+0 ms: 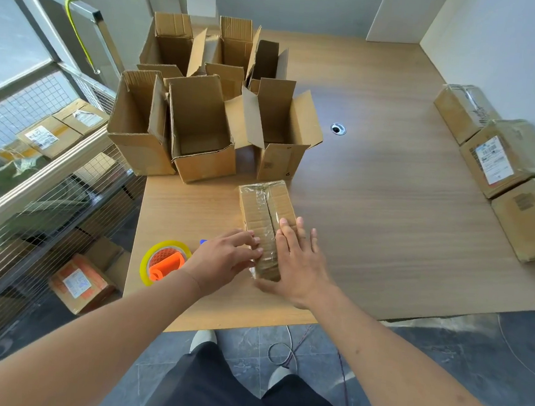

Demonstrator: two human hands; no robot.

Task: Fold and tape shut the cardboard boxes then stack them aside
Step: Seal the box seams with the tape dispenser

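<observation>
1. The taped box (263, 222) lies on the tabletop (386, 229) near its front edge, directly under both hands. Its flaps are closed and clear tape runs along the centre seam.
2. The left hand (222, 260) rests its fingertips on the near left end of the box, with the grip loose and not closed around anything. This looks like pressing the tape end down onto the cardboard.
3. The right hand (299, 264) lies flat and open on the near right part of the lid, fingers spread. It appears to steady the box and smooth the tape; it grips nothing.
4. The box's long axis runs away from the person, tilted slightly leftward at the far end. The seam follows that axis, so a smoothing stroke would run along it.
5. The tape dispenser (164, 263) sits just left of the left hand, set down and within easy reach.
6. The open boxes (202, 116) stand beyond the hands, to the far left, flaps up and awaiting folding.
7. 3 sealed boxes (509, 159) sit well to the right of the right hand along the wall, likely where this box belongs.
</observation>
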